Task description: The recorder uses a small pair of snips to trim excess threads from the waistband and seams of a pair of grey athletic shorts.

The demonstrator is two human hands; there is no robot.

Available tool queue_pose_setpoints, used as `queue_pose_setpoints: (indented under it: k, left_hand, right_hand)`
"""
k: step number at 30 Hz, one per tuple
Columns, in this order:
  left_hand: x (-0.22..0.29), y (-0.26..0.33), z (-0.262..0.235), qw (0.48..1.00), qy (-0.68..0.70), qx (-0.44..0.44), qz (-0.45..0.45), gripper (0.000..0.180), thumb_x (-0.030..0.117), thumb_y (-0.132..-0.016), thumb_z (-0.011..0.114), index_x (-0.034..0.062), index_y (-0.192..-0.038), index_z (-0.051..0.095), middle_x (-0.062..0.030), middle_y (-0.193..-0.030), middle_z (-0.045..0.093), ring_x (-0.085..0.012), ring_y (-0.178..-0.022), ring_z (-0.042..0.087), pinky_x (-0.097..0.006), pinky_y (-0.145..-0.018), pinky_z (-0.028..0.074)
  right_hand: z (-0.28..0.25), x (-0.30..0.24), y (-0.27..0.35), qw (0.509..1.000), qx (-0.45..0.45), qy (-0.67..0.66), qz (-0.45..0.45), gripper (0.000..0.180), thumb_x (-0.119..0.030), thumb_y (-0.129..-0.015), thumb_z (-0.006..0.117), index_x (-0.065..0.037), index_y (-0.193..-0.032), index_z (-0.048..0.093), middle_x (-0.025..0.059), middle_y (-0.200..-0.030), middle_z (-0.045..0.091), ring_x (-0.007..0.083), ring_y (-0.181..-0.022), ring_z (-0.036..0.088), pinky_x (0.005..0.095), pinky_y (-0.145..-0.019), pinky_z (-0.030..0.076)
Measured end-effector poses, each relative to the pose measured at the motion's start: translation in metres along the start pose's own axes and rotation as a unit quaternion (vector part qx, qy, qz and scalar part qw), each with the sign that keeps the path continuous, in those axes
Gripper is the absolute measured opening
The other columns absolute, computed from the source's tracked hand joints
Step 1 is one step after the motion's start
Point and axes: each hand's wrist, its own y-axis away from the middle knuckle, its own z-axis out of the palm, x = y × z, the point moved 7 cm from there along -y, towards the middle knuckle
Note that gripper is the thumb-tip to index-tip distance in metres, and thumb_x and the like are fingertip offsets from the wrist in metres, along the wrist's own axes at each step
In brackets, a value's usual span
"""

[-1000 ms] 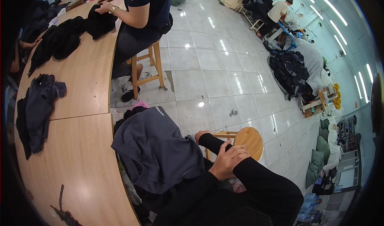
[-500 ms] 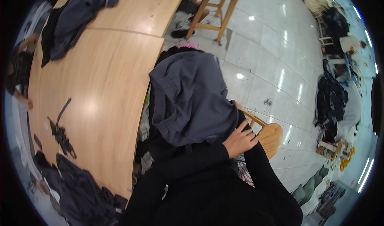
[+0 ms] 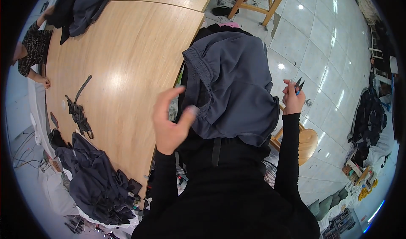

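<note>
Across my lap lies a dark grey garment (image 3: 239, 86) with a gathered elastic waistband, its opening turned toward the table. My left hand (image 3: 171, 122) hovers over the near side of that waistband, thumb and fingers spread, holding nothing. Out to the right, past the garment's edge, my right hand (image 3: 292, 98) is closed around a small pair of thread snips (image 3: 299, 86) with dark pointed blades and a bit of blue. The blades point up and away from the cloth. The garment's underside and far end are hidden.
A wooden table (image 3: 139, 70) runs along my left, bearing a dark strap bundle (image 3: 79, 114) and grey clothes (image 3: 95, 177). Beyond it a person's arm (image 3: 40, 76) rests at its edge. Right of me stands a wooden stool (image 3: 308, 144); another wooden stool (image 3: 270, 6) is ahead.
My left hand has moved from beside my right forearm to the left, over the waistband. My right hand has come out from behind it, showing the snips. The view has shifted.
</note>
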Motion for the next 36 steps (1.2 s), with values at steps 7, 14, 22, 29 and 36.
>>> queue_pose_setpoints:
  k: [7,14,22,29,36]
  left_hand:
    - [-0.061,0.015,-0.032,0.988,-0.031,0.084,-0.129,0.006,0.004,-0.093,0.080,0.0013,-0.097,0.075,-0.0105,-0.098,0.074,-0.0246,-0.096,0.070,-0.036,-0.087,0.052]
    - [-0.014,0.000,-0.002,0.999,-0.018,0.003,0.028,0.013,0.007,-0.093,0.081,-0.0007,-0.103,0.077,-0.0112,-0.095,0.075,-0.0216,-0.090,0.071,-0.032,-0.081,0.052]
    - [-0.065,-0.007,0.008,0.993,-0.007,0.001,-0.117,0.017,0.010,-0.092,0.083,-0.0037,-0.098,0.075,-0.0154,-0.081,0.074,-0.0237,-0.067,0.069,-0.033,-0.064,0.053]
    - [-0.067,-0.015,0.014,0.992,-0.096,-0.023,-0.075,0.017,0.011,-0.093,0.081,-0.0025,-0.100,0.074,-0.0173,-0.083,0.075,-0.0290,-0.069,0.072,-0.035,-0.065,0.054]
    - [-0.075,-0.020,0.005,0.992,-0.048,-0.072,-0.091,0.015,0.010,-0.097,0.076,-0.0016,-0.106,0.074,-0.0176,-0.086,0.076,-0.0308,-0.072,0.073,-0.035,-0.068,0.055]
  right_hand:
    - [0.059,-0.070,0.023,0.985,-0.080,0.050,-0.142,0.033,-0.027,-0.114,0.060,0.001,-0.112,0.075,-0.0017,-0.076,0.062,0.0017,-0.059,0.043,0.0228,-0.056,0.032]
    - [0.076,-0.084,0.057,0.956,-0.057,0.177,-0.227,0.030,-0.023,-0.115,0.055,0.000,-0.112,0.076,-0.0017,-0.079,0.065,0.0061,-0.069,0.052,0.0251,-0.065,0.041]
    - [0.119,-0.102,0.128,0.910,-0.196,0.242,-0.274,0.015,0.001,-0.093,0.077,-0.005,-0.106,0.080,0.0077,-0.088,0.075,0.0138,-0.074,0.069,0.0273,-0.066,0.053]
    - [0.198,-0.061,0.179,0.802,-0.355,0.314,-0.364,0.015,-0.004,-0.084,0.087,-0.002,-0.095,0.078,0.0120,-0.093,0.071,0.0270,-0.077,0.073,0.0342,-0.065,0.056]
    - [0.126,-0.120,0.106,0.918,-0.210,0.210,-0.263,0.008,-0.003,-0.102,0.066,-0.002,-0.094,0.066,0.0053,-0.082,0.069,0.0111,-0.075,0.064,0.0277,-0.070,0.050]
